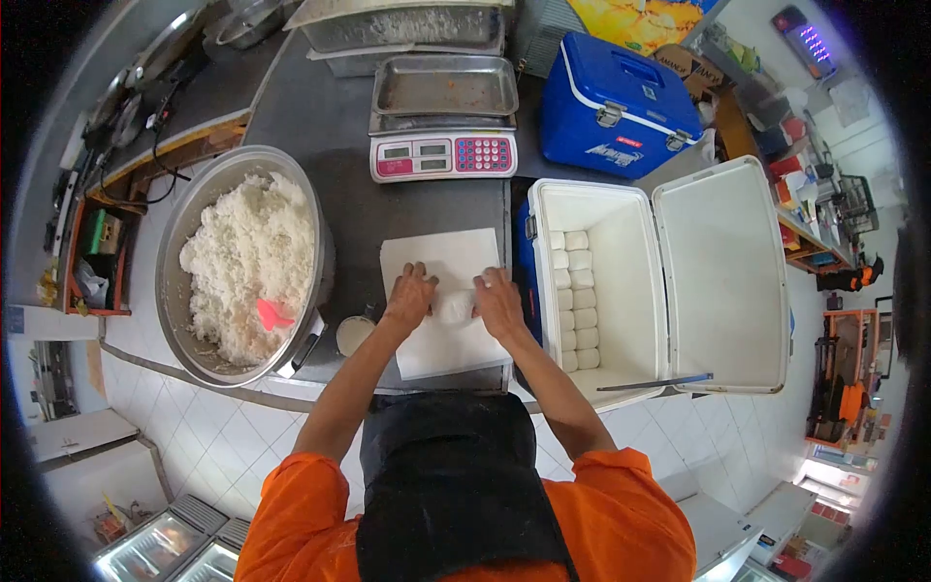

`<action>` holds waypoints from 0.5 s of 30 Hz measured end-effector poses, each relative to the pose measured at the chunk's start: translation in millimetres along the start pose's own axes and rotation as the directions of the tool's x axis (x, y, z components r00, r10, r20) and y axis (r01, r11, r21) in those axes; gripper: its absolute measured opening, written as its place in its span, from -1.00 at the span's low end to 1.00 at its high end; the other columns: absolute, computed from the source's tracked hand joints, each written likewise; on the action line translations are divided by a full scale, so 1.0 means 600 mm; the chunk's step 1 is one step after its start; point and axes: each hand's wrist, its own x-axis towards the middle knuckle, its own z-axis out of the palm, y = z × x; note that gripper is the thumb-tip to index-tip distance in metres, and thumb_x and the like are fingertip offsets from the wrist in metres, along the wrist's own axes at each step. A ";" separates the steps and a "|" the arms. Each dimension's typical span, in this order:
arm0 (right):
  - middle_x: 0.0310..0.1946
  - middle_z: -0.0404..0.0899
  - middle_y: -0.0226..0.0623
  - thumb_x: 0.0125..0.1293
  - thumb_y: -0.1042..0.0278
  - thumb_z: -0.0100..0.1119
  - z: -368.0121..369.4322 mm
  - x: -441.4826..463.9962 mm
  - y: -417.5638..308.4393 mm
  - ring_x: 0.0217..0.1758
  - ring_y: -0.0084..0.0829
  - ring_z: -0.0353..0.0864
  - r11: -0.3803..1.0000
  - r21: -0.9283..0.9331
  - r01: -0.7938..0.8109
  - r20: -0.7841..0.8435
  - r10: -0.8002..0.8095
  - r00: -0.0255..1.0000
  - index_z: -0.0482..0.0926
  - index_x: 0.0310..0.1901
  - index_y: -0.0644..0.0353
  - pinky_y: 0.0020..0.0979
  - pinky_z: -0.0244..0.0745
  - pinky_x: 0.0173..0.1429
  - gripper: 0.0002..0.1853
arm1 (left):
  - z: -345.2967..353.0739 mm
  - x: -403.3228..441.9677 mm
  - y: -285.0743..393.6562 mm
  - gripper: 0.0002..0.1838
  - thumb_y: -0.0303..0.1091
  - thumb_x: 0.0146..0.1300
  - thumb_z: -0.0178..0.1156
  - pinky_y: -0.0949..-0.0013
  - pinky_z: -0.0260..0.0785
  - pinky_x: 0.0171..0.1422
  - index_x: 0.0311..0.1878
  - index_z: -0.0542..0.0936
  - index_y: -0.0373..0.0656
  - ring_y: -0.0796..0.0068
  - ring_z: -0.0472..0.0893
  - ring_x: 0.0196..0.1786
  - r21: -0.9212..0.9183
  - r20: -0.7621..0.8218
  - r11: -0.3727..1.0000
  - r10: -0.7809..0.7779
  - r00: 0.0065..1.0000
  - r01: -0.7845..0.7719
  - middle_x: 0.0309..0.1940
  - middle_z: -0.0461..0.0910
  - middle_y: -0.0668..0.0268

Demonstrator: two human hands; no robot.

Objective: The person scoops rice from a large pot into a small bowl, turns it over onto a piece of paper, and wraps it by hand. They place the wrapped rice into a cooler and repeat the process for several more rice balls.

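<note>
Lying on paper (441, 357), the white lump (453, 310) is being flanked: the left hand (412, 296) is being held spread at ten o'clock, just beside; the nearer right hand (497, 301) is being curled against its three-o'clock side, grip unclear.

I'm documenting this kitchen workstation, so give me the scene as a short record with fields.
Left hand: on the paper sheet, left of a white block; contact with the block unclear
Right hand: fingers at the block's right side
Pot: left, holding rice and a pink utensil
Scale: beyond the sheet
Open cooler: right, with rows of white blocks
Closed cooler: behind the open one
</note>
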 end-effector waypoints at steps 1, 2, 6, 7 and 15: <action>-0.25 0.64 -0.10 0.17 0.47 0.22 0.011 -0.001 0.012 -0.01 -0.08 0.61 0.993 0.093 0.073 0.184 -0.089 0.979 0.60 -0.12 0.28 -0.20 0.57 0.09 -0.77 | 0.011 -0.008 0.003 -0.75 -0.38 0.14 0.36 0.13 0.55 0.03 -0.12 0.64 -0.23 -0.01 0.65 -0.15 -0.005 0.004 1.000 0.006 1.000 -0.006 -0.22 0.64 -0.01; -0.22 0.63 -0.08 0.17 0.47 0.21 0.023 -0.007 0.019 0.02 -0.08 0.60 0.972 0.199 0.124 0.353 -0.189 0.916 0.58 -0.07 0.28 -0.22 0.57 0.10 -0.73 | 0.021 -0.021 0.005 -0.76 -0.43 0.16 0.31 0.12 0.54 0.03 -0.09 0.64 -0.23 -0.01 0.63 -0.17 -0.108 0.009 0.994 -0.025 1.000 0.026 -0.26 0.64 0.01; -0.07 0.61 -0.03 0.18 0.51 0.15 0.062 -0.073 -0.004 0.13 -0.07 0.54 0.989 0.143 0.036 0.498 -0.103 0.861 0.51 0.12 0.31 -0.22 0.56 0.15 -0.57 | 0.076 -0.098 0.031 -0.69 -0.59 0.19 0.17 0.08 0.52 0.02 0.01 0.64 -0.25 -0.05 0.61 -0.22 -0.367 -0.092 0.920 -0.179 0.979 0.134 -0.29 0.67 0.04; -0.04 0.62 0.00 0.17 0.56 0.10 0.082 -0.099 -0.019 0.16 -0.06 0.54 0.988 0.157 -0.009 0.283 -0.036 0.959 0.54 0.09 0.37 -0.20 0.53 0.21 -0.60 | 0.080 -0.114 0.049 -0.69 -0.59 0.19 0.17 0.08 0.52 0.02 0.01 0.64 -0.25 -0.05 0.61 -0.22 -0.373 -0.087 0.918 -0.177 0.980 0.133 -0.29 0.67 0.04; 0.47 0.09 0.26 0.09 0.65 0.13 0.077 -0.134 -0.118 0.51 0.19 0.11 0.650 0.657 -0.382 0.256 0.285 0.924 -0.01 0.48 0.51 -0.05 -0.01 0.60 -0.11 | 0.093 -0.143 0.107 -0.42 -0.59 0.15 0.13 0.11 0.38 0.20 0.30 0.39 -0.47 -0.07 0.50 0.05 -0.511 -0.185 0.841 -0.306 0.934 0.174 0.12 0.55 -0.12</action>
